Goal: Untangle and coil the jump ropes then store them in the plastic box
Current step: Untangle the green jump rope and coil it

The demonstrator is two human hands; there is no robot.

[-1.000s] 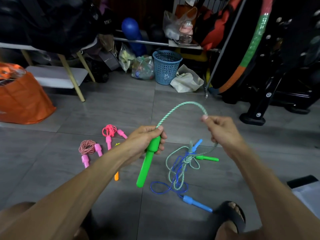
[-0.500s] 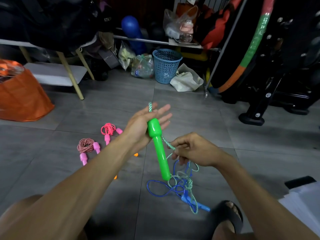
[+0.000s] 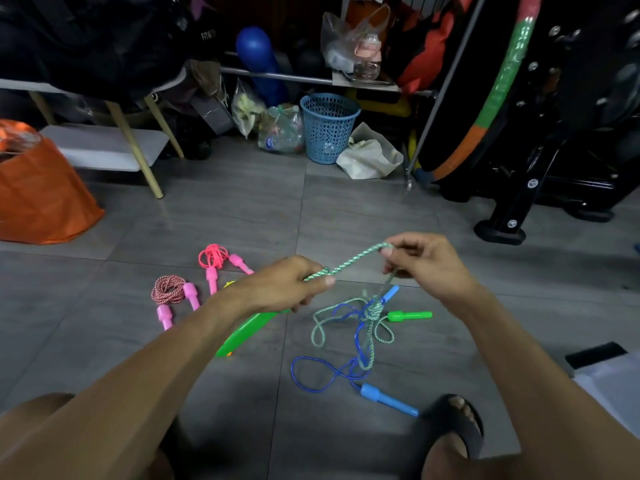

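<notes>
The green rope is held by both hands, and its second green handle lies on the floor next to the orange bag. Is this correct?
Not quite. Both the left hand and right hand hold the green rope, but the head view shows its second green handle lying beside the blue rope tangle, far from the orange bag.

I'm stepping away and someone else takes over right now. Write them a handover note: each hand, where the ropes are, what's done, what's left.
Left hand: shut on the green handle and the green rope at its top.
Right hand: pinching the same rope further along; a short stretch spans the hands.
Floor: the rope's remainder is knotted with the blue rope; second green handle beside the knot.
Done: red-white rope and pink rope lie coiled at left.
Left: free the knot, coil green and blue, box everything. No box is clearly visible.
</notes>
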